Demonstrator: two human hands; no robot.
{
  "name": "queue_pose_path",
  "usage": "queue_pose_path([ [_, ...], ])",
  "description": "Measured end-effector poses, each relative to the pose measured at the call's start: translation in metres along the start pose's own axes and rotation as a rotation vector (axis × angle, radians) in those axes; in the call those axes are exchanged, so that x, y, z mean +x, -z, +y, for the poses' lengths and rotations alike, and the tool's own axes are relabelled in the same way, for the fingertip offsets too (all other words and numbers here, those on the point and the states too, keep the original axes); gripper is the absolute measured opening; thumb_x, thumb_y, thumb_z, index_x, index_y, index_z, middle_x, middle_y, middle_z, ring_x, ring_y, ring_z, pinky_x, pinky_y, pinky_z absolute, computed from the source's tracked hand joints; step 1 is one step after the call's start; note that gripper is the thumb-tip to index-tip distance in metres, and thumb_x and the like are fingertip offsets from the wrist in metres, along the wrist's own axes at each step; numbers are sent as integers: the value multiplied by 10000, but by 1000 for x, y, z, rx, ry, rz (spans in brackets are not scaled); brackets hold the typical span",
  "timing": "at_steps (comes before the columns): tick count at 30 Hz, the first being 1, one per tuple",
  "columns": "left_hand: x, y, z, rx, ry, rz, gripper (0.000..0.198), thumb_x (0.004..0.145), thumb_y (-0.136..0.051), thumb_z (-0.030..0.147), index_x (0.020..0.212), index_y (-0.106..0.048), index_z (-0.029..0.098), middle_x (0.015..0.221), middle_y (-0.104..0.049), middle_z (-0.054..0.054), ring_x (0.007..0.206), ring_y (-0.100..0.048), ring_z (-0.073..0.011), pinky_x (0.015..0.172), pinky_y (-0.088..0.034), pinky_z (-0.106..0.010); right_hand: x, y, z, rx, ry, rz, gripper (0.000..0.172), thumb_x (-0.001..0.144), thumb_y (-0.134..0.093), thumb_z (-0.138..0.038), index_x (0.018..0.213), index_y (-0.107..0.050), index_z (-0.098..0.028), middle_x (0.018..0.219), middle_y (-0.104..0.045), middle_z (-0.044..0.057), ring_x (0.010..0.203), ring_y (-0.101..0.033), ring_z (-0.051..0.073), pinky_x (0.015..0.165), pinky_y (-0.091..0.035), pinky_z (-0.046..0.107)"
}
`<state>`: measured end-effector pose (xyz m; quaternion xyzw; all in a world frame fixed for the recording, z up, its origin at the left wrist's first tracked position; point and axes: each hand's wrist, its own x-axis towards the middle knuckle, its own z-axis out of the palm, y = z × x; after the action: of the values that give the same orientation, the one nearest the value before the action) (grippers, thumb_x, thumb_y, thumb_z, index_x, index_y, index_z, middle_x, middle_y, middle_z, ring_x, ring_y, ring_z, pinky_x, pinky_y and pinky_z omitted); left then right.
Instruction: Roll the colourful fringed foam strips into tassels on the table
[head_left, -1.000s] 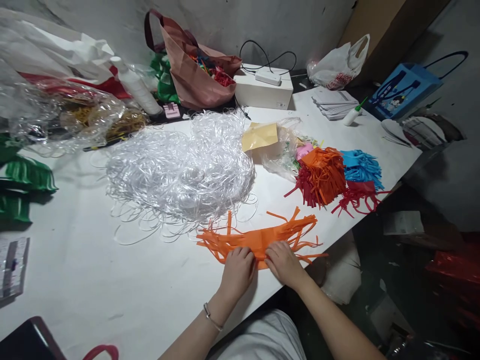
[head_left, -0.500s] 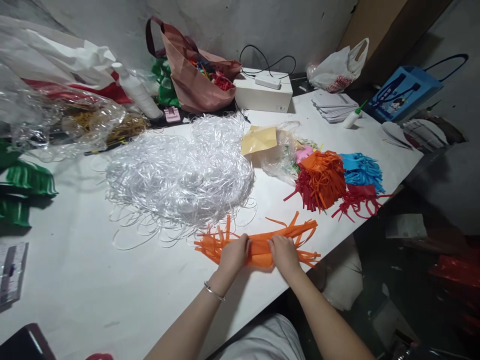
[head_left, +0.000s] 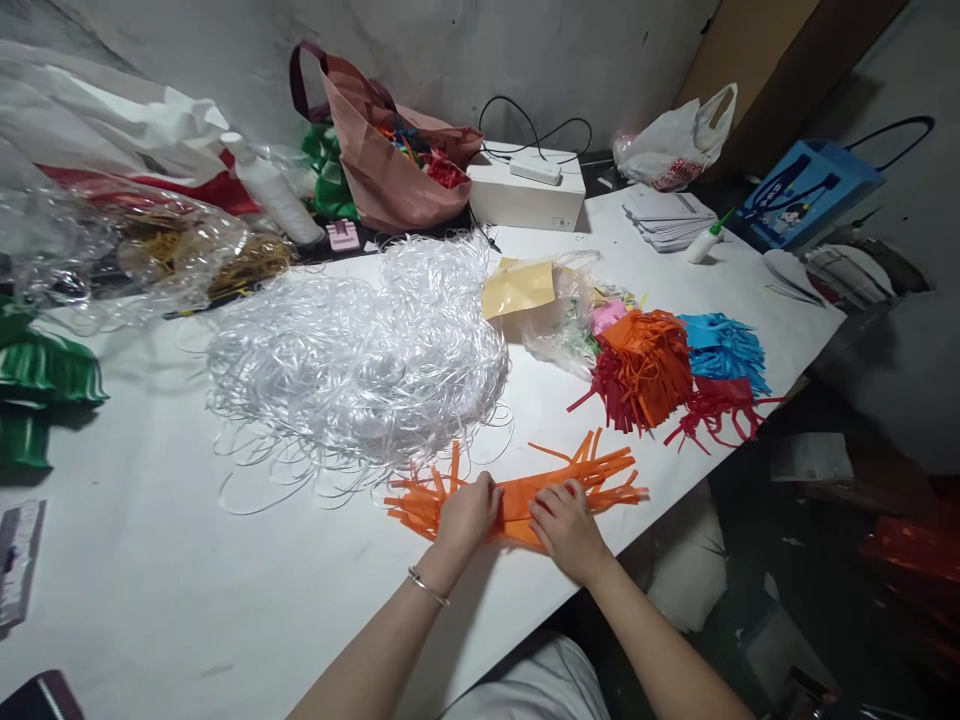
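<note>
A piece of orange fringed fabric (head_left: 521, 497) lies across the white table near its front edge, with cut strips fanning out at both ends. My left hand (head_left: 469, 508) has its fingers closed on the left part of the fabric's solid middle. My right hand (head_left: 568, 527) rests on the right part, its fingers apart and slightly bent over the surface. A fold line runs lengthwise between the two hands. Just behind is a large heap of white shiny string (head_left: 360, 360), with loose loops reaching toward the orange strips.
Stacks of fringed pieces, orange (head_left: 649, 360), blue (head_left: 724, 350) and red (head_left: 720, 405), lie at the right. Behind them are a clear plastic bag (head_left: 566, 335), a glue bottle (head_left: 709, 240) and papers (head_left: 667, 215). A pink bag (head_left: 405, 180) and white box (head_left: 529, 195) stand at the back.
My right hand has loosened its grip and spread its fingers over the fabric. The fabric's middle lies flatter and wider. My left hand has hardly moved.
</note>
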<state>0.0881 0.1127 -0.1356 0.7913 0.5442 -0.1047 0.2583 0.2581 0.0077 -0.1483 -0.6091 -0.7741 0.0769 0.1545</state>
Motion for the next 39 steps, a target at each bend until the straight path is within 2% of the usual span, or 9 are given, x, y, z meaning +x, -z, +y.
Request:
queue_pose_path([
  [4,-16,-2,-3,-9,-117,132,255,943,-380,168,1078,-595,175,1073,-689,-154,1028,-625,-289,866,-438,-417,-7,-12,8,-17,35,108,210,937,-517,-125,1073,-654,-209,1034,-701,59,1096,-548,229,1085,-238,486],
  [6,-26,-6,-3,-35,-346,233,299,905,-422,108,1134,-587,207,1208,-632,-137,1158,-537,-290,973,-381,-450,-8,-15,9,7,23,129,197,942,-516,-139,1061,-656,-211,1023,-706,53,1084,-557,222,1089,-235,490],
  [9,-35,-18,-1,-60,-627,286,309,872,-468,84,1117,-593,227,1128,-641,-98,1045,-549,-265,910,-413,-432,-8,-12,4,49,-27,113,169,939,-521,-159,1020,-660,-213,1010,-705,46,1072,-565,210,1093,-248,485],
  [12,-35,-28,-3,-6,-568,306,271,888,-460,81,1067,-607,222,1061,-655,-83,983,-550,-257,884,-397,-447,-7,-11,-2,53,-61,91,150,931,-534,-187,1014,-656,-211,1071,-693,55,1123,-552,221,1118,-229,505],
  [17,-31,-34,-14,2,-556,394,243,910,-468,90,1003,-645,227,1021,-687,-63,1045,-550,-264,1004,-311,-506,-6,-19,-3,-54,-104,92,269,895,-579,-191,1160,-622,-212,1332,-594,99,1318,-435,274,1160,-81,596],
  [22,-33,-32,-23,-22,-544,446,286,898,-463,80,1033,-664,231,1038,-699,-68,1055,-563,-268,1020,-307,-515,-10,-18,6,-109,-163,147,210,899,-580,-167,1084,-658,-228,1295,-627,82,1313,-451,276,1164,-62,613],
  [27,-30,-23,-23,10,-421,426,232,953,-452,224,941,-684,230,986,-700,-74,1015,-568,-261,946,-354,-493,-4,-11,8,-53,-201,141,106,940,-559,-231,950,-665,-231,1288,-626,76,1295,-466,269,1150,-103,620],
  [32,-19,-13,-16,71,-251,421,318,955,-420,273,788,-680,198,907,-669,-96,898,-575,-278,833,-388,-483,14,-10,7,-19,-373,164,221,958,-510,-216,767,-620,-203,1267,-618,116,1280,-463,296,1107,-161,647],
  [39,-10,-4,-4,172,-120,321,365,942,-414,304,760,-702,174,884,-657,-119,915,-573,-327,769,-394,-465,22,-14,7,-135,-462,243,127,928,-561,-228,829,-631,-186,1200,-634,162,1223,-490,332,1093,-150,676],
])
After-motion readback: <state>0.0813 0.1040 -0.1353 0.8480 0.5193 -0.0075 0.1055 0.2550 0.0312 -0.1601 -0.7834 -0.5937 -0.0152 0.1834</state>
